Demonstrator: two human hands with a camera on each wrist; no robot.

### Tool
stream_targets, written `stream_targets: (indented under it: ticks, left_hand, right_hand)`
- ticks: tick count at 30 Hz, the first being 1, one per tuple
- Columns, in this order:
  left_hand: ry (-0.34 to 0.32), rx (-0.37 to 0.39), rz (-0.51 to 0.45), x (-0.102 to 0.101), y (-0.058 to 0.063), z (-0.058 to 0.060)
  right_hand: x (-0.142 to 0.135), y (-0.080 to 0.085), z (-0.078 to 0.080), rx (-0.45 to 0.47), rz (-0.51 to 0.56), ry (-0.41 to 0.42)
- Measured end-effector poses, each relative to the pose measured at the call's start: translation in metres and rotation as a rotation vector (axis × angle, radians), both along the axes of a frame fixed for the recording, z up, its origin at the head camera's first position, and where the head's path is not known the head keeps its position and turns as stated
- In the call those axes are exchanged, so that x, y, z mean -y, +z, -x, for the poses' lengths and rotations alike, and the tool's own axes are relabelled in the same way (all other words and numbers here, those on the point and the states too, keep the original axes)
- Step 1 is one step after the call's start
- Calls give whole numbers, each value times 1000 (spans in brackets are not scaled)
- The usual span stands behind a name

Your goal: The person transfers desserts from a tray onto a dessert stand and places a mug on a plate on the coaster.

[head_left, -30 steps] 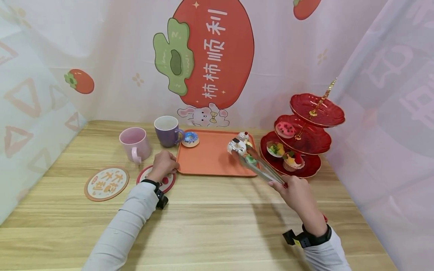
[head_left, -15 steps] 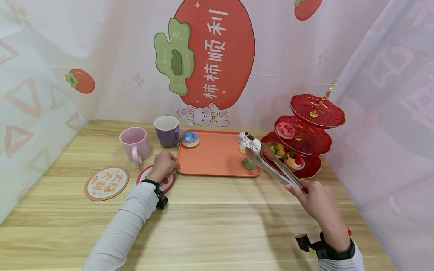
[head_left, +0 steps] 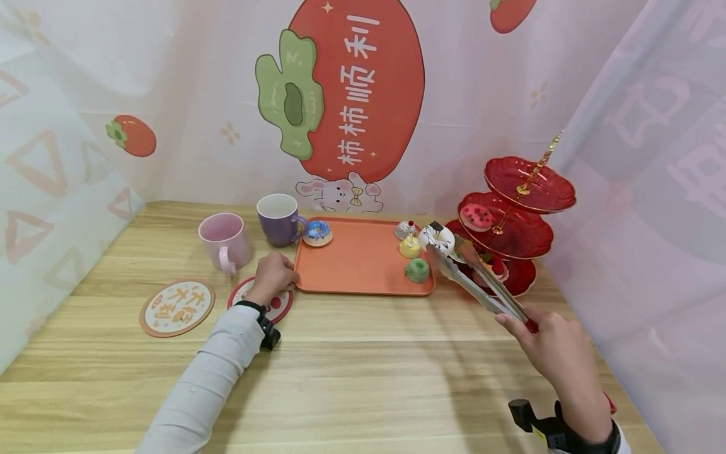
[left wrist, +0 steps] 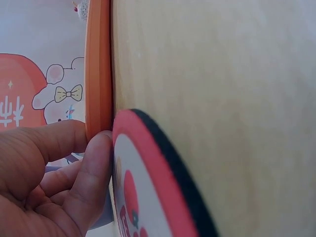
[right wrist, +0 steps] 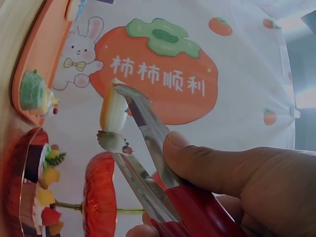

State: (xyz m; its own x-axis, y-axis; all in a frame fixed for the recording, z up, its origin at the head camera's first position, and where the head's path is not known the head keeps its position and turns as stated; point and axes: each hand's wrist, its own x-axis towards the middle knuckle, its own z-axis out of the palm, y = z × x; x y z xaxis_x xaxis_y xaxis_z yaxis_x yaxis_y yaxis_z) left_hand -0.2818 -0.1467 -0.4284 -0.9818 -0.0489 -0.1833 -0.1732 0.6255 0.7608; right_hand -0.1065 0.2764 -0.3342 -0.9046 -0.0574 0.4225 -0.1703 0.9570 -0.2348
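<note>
My left hand [head_left: 274,277] pinches the near left corner of the orange tray [head_left: 351,261] between thumb and fingers, as the left wrist view shows at the tray rim [left wrist: 99,64]. My right hand [head_left: 564,362] grips metal tongs [head_left: 490,287] with red handles. Between the tong tips is a white donut [head_left: 437,238] with dark drizzle, raised between the tray's right side and the red three-tier stand [head_left: 524,230]. On the tray are a blue donut [head_left: 318,232] at left and a green cake [head_left: 418,270], a yellow cake [head_left: 409,246] and a white cake [head_left: 405,230] at right.
A pink donut [head_left: 477,217] sits on the stand's middle tier; fruit tarts on the bottom tier are partly hidden by the tongs. A pink mug [head_left: 225,241], a purple mug [head_left: 278,221] and a round coaster [head_left: 178,308] stand left. Another coaster [head_left: 282,307] lies under my left wrist.
My right hand has moved right and nearer, carrying the white donut in the tongs from over the tray toward the stand. The left hand has stayed at the tray corner.
</note>
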Motion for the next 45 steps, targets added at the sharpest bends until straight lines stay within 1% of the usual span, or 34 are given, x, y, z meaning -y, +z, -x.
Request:
stream_targets:
  ticks: [6, 11, 13, 21, 24, 30, 35, 39, 45]
  left_hand:
    - [-1, 3, 1, 0, -1, 2]
    - [0, 2, 0, 0, -1, 2]
    - [1, 7, -4, 1, -1, 2]
    - [-3, 13, -14, 1, -2, 2]
    - [-2, 11, -19, 1, -2, 1]
    - [-5, -11, -30, 1, -2, 1]
    - [0, -25, -23, 2, -1, 0]
    - [2, -21, -18, 1, -1, 0]
    - [1, -5, -11, 0, -1, 1]
  right_hand:
    - [-7, 3, -9, -29, -2, -41]
    - [-16, 8, -15, 33, 5, -115]
    - [-19, 9, -17, 52, 11, -131]
    - [-27, 10, -26, -2, 3, -161]
    - [-33, 12, -28, 9, -1, -185]
    - [-45, 12, -28, 30, -17, -225]
    - [-54, 12, -25, 103, -24, -276]
    - [-59, 13, -23, 152, -29, -328]
    - [-67, 17, -21, 170, -53, -378]
